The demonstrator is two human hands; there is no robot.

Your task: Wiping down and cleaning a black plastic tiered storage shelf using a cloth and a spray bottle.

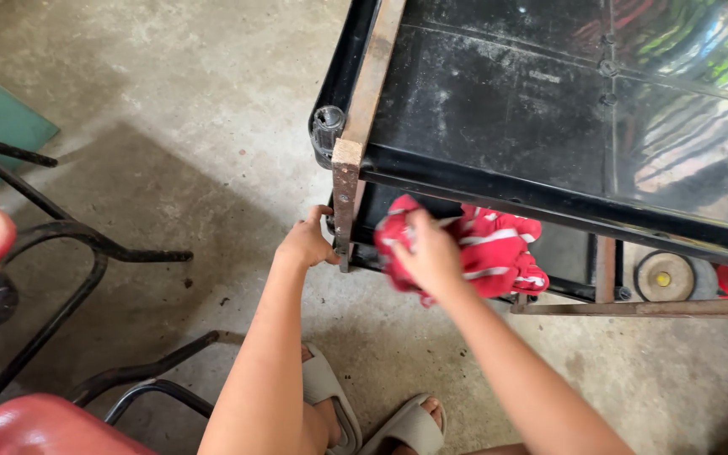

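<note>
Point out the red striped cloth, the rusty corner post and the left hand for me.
red striped cloth (495, 253): head view, on the bunched fabric right of the right hand.
rusty corner post (345, 202): head view, on its upright part.
left hand (307, 244): head view, on its back, gripping the post.

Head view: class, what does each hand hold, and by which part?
Right hand bunches the red-and-white striped cloth at its left end; left hand grips the rusty metal frame post low down.
</note>
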